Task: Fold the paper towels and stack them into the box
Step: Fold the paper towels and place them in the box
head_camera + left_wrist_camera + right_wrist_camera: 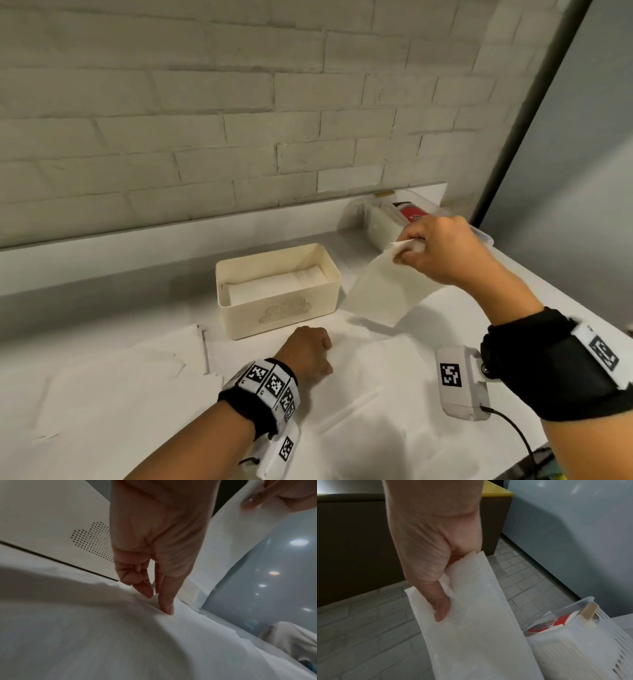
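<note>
A cream box (277, 291) stands near the wall with folded paper towels (274, 286) lying inside. My right hand (416, 251) holds a folded paper towel (387, 294) by its top corner, raised just right of the box; in the right wrist view the thumb (441, 609) pinches this towel (471, 635). My left hand (313, 346) is down on a flat paper towel (370, 377) in front of the box. In the left wrist view its thumb and finger (158, 600) pinch the far edge of that towel (120, 635), close to the box's dotted wall (51, 527).
More flat paper towels (120, 387) lie spread on the white table at the left. A clear lidded container (394, 219) with a red-labelled pack (544, 626) stands at the back right. The brick wall is just behind, and the table's edge runs along the right.
</note>
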{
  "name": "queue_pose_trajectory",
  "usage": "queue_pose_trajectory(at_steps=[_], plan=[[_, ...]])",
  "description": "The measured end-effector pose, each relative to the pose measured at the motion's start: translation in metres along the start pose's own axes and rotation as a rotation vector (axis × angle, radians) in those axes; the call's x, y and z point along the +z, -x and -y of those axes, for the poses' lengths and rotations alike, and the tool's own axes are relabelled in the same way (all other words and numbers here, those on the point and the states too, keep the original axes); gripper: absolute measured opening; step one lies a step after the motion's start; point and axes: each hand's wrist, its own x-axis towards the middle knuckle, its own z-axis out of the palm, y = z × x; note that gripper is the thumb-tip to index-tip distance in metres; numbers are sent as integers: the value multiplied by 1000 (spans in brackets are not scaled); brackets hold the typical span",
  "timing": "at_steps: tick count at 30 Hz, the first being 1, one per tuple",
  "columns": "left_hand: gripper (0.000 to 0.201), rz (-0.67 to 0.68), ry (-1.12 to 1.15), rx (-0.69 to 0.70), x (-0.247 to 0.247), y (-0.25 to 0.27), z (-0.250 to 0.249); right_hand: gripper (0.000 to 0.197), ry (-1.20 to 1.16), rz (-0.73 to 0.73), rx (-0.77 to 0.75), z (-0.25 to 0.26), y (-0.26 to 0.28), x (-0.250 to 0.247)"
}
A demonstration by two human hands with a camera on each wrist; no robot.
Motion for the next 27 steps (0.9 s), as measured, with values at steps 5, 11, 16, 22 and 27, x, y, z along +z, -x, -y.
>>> queue_pose_trajectory(at_steps=[5, 11, 16, 22, 27], plan=[[19, -49, 59, -21, 5, -2, 3, 14, -26, 35, -9, -2, 2, 4], [24, -22, 232, 3, -16, 5, 7, 6, -54, 174, -23, 2, 6, -5], [22, -121, 642, -68, -64, 17, 13, 8, -12, 383, -118, 12, 20, -24], [9, -314, 1072, 2, -107, 25, -2, 11, -84, 537, -236, 40, 28, -35], [20, -311, 1072, 84, -111, 35, -21, 18, -77, 496, -339, 66, 22, -13]])
